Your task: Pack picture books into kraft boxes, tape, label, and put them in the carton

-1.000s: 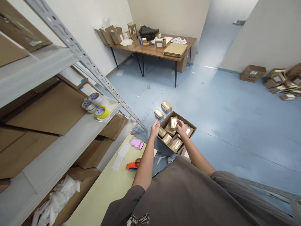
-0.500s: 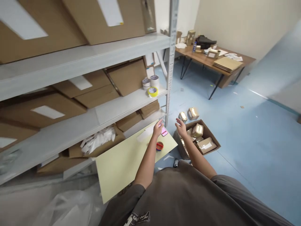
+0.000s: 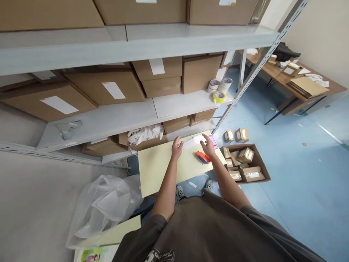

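Observation:
My left hand [image 3: 177,148] hovers over the pale yellow tabletop [image 3: 156,165], fingers apart and holding nothing. To its right, my right hand [image 3: 208,145] is held up in the same way, empty, with thumb and fingers spread. Just below the right hand lies an orange and blue tape dispenser [image 3: 203,157]. A phone with a pink screen [image 3: 213,142] is partly hidden behind that hand. Between the hands, toward the shelf, white paper [image 3: 191,142] lies flat on the tabletop.
A metal shelf [image 3: 109,103] with cardboard boxes and tape rolls [image 3: 219,96] runs along the front. On the floor at right, an open carton [image 3: 265,171] holds several small boxes. A clear plastic bag [image 3: 109,203] is at left. A wooden desk [image 3: 275,74] stands far right.
My view has swung left, so the shelf and tabletop sit more squarely ahead. The hands have moved across the table and stay empty; the tape dispenser shows more fully.

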The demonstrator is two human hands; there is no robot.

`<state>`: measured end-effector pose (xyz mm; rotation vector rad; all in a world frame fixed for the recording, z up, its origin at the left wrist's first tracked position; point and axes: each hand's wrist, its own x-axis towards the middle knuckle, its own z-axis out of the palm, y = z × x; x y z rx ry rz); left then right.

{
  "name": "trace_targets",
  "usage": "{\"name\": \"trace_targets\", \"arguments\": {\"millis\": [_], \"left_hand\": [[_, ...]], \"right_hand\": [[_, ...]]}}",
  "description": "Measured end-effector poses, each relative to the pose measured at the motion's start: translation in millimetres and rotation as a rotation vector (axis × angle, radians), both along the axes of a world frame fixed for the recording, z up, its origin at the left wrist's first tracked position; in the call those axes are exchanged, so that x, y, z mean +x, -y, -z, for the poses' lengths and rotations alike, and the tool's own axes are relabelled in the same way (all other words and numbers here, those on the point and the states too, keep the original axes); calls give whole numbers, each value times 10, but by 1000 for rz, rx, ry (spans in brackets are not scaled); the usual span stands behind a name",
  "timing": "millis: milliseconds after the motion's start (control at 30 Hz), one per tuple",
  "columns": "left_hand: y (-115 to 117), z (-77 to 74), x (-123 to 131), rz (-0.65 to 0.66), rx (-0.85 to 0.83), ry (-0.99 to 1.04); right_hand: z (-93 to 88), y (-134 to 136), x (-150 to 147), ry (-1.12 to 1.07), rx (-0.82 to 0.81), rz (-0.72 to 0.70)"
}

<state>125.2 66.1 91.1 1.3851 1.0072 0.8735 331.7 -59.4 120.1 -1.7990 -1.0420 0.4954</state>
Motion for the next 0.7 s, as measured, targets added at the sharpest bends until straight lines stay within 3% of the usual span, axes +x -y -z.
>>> {"name": "trace_targets", "arguments": {"millis": [133,267,433,700], "left_hand": [[124,185,-28,4,-46,-7],[447,349,103,50,-95,-35],[921,602,207,73,-121,-108],[1538,1172,220,25,-180,-265]], "right_hand": [[95,157,-29,92,-51,-17],[340,404,93,121,-137,-14],[823,690,240,97,-275,-1],[1634,857,278,153,-513,-194]]}}
